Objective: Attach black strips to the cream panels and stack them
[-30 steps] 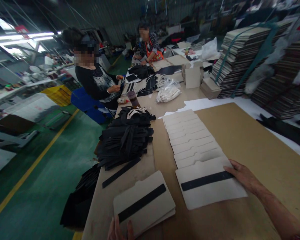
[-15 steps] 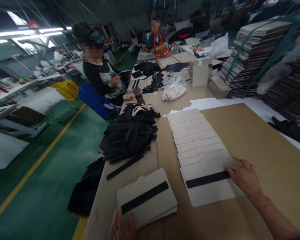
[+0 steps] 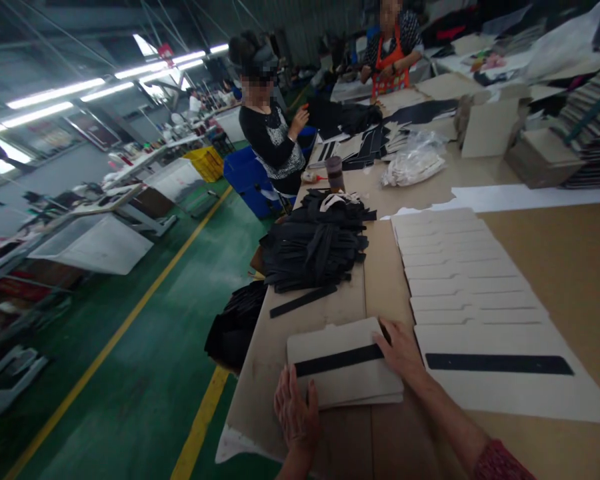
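Observation:
A small stack of beige boards point(image 3: 345, 393) with a black strip point(image 3: 325, 362) across its top board lies at the table's front. My left hand point(image 3: 299, 410) rests at the stack's left end, fingers stretched out and touching the strip's end. At the opposite end, my right hand point(image 3: 403, 350) lies over the board's right edge, thumb and fingers apart near the strip; its lower fingers are partly hidden. To the right spreads an overlapping row of beige boards point(image 3: 480, 327). The nearest one bears another black strip point(image 3: 500, 364).
A heap of black strips point(image 3: 313, 250) sits behind the stack, with one loose strip point(image 3: 303, 302) before it. Farther back are a dark cup point(image 3: 335, 175) and a plastic bag point(image 3: 415, 160). Two people stand beyond, one beside a blue bin point(image 3: 253, 180).
My right hand has left the board row and come over to the stack's right end. My left hand stays at the stack's left end. The view has swung left.

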Available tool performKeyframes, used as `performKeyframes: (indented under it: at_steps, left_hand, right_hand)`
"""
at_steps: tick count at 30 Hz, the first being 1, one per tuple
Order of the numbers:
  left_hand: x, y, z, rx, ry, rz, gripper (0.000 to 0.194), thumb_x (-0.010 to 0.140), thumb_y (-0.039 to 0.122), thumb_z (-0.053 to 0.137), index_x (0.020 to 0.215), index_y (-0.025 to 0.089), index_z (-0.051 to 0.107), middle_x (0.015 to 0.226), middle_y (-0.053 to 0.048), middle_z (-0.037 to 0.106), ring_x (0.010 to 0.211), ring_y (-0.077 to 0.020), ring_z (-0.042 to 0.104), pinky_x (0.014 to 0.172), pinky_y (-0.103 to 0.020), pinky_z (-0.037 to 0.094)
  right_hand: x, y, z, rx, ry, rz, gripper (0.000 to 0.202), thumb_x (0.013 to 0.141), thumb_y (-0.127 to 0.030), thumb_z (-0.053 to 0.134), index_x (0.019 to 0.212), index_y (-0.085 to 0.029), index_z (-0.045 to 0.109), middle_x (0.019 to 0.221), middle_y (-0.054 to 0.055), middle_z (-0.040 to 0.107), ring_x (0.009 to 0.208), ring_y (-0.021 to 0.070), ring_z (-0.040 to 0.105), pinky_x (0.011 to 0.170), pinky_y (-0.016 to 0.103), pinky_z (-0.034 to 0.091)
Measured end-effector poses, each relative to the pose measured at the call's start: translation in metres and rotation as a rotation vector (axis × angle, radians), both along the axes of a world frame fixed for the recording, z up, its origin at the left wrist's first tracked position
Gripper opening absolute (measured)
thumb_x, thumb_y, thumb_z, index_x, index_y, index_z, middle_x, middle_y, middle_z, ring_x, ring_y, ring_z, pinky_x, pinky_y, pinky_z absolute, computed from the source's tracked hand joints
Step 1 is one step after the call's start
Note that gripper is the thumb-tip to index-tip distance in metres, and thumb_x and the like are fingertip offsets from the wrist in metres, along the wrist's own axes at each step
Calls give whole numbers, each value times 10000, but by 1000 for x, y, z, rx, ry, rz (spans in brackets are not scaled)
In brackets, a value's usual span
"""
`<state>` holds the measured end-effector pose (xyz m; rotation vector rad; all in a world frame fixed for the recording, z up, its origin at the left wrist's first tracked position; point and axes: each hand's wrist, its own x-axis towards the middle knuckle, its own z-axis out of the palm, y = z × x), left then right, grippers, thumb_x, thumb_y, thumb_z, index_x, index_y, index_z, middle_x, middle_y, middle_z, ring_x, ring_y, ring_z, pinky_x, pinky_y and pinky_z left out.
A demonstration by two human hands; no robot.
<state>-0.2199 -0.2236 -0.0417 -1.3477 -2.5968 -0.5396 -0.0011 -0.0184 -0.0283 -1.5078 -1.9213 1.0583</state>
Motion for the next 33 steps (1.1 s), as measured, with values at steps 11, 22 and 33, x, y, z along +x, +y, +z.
performKeyframes:
  at_steps: [11,22,33]
  left_hand:
    - [0,2,4,-26,7,6,533,988,425,367,1420,121,439,1432,-185,500,1330,-315,458,1056,-486,406]
    - [-9,9,-2,-8,-25,52,638,949,570,319,1441,176,418,1402,-178,536,1276,-339,523,1034,-499,434]
    - [-8,11,0,-64,-6,49,671,929,579,311,1446,163,403,1392,-181,535,1284,-334,511,1054,-506,420]
  right_hand:
    - [-17,-36,38,-81,185,-50,353,861,-462,462,942,-197,681,925,105,708,895,260,644,882,389,495]
    - [162,-27,86,-366,422,-343,476,781,-526,639,1114,-187,677,1004,62,766,932,275,704,804,363,554]
    - [291,8,31,-334,190,-417,480,731,-501,638,1106,-204,672,1042,58,769,955,284,716,852,387,562]
